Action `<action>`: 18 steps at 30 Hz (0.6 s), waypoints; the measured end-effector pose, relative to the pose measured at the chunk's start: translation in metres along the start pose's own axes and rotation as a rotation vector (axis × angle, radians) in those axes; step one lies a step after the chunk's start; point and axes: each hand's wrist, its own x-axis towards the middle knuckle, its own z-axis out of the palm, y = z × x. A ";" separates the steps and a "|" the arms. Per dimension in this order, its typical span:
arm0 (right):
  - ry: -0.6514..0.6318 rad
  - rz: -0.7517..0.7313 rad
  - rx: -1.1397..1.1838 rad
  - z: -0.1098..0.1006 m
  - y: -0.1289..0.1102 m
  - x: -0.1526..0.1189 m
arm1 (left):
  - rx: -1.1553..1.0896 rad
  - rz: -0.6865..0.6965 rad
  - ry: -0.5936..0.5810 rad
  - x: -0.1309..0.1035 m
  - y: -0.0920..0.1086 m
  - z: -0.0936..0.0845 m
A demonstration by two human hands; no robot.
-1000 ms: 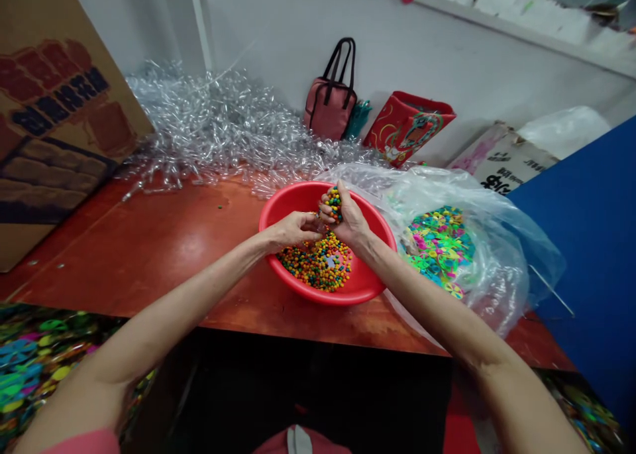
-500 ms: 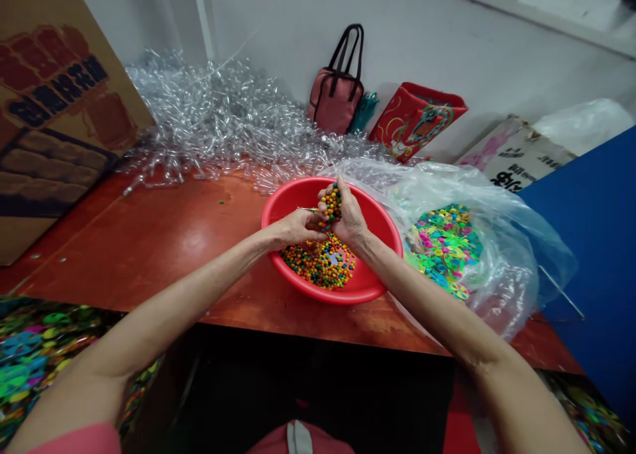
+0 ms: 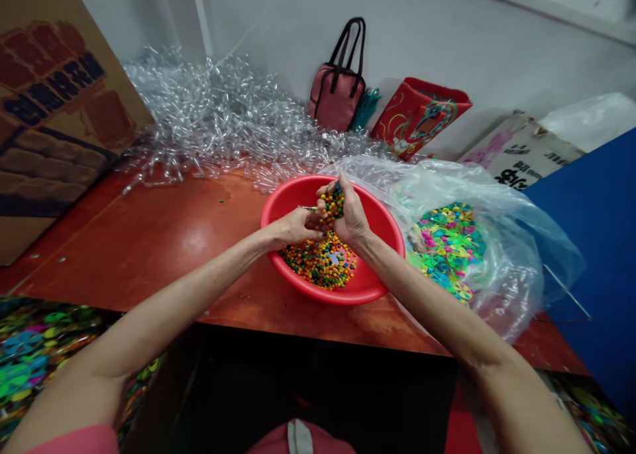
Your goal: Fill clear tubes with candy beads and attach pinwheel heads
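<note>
A red plastic basin (image 3: 370, 288) stands on the reddish-brown table, with many small yellow, orange, green and blue beads (image 3: 318, 265) in its lower left part. Over the basin, my right hand (image 3: 352, 215) is cupped around a heap of these beads. My left hand (image 3: 297, 227) is just left of it, fingers bent towards the heap. A thin clear piece shows at its fingertips, too small to make out fully. Among the beads in the basin lies a small pale piece (image 3: 334, 259).
Clear plastic tubes (image 3: 213, 116) are piled along the wall. A large cardboard box (image 3: 59, 109) stands left. Right of the basin, a clear bag (image 3: 511, 262) holds colourful plastic pieces (image 3: 450, 242). A pink bag (image 3: 338, 99) and a red bag (image 3: 417, 119) stand behind.
The view has shifted slightly. My right hand still cups the beads, its fingers a little moved; my left hand has hardly moved.
</note>
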 end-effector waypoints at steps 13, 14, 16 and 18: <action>-0.022 -0.048 -0.028 0.006 -0.005 -0.008 | -0.021 0.035 0.020 0.007 -0.010 -0.003; -0.031 -0.054 -0.032 0.007 -0.006 -0.009 | -0.018 0.030 0.023 0.006 -0.009 -0.003; -0.033 -0.060 -0.064 0.009 -0.007 -0.010 | 0.006 0.025 0.033 0.005 -0.007 -0.003; -0.017 -0.065 -0.111 0.011 -0.007 -0.011 | 0.021 0.027 0.042 0.005 -0.006 -0.003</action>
